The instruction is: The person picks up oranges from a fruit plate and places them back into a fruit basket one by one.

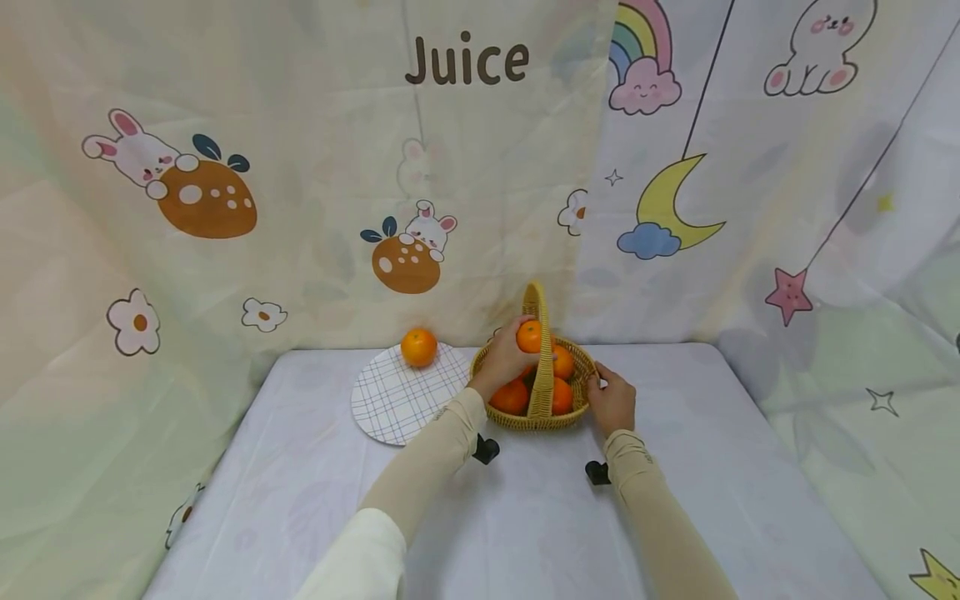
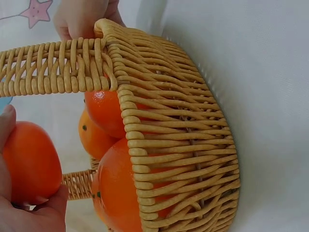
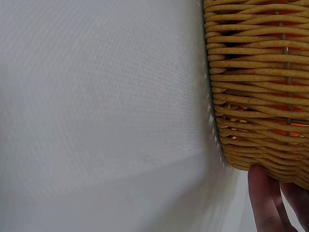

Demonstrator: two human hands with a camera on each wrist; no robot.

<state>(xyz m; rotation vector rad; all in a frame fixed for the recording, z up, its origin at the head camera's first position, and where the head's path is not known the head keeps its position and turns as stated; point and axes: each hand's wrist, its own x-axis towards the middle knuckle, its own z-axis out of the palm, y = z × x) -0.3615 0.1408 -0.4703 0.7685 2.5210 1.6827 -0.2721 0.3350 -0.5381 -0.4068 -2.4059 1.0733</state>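
Note:
An orange (image 1: 528, 337) is held between the fingers and thumb of my left hand (image 1: 504, 360), up above the basket's rim beside the handle. The yellow-brown wicker basket (image 1: 534, 423) stands on the table with its tall arched handle upright. Several more oranges (image 2: 113, 179) lie inside it, partly hidden by the weave in the left wrist view. My right hand (image 1: 613, 402) grips the basket's right rim. In the right wrist view its fingers (image 3: 264, 198) lie against the woven side.
Left of the basket lies a round white checked mat (image 1: 390, 400), with a single orange (image 1: 418, 347) at its back edge. A white cloth covers the table (image 1: 525, 525). Behind it hangs a printed curtain (image 1: 322, 167).

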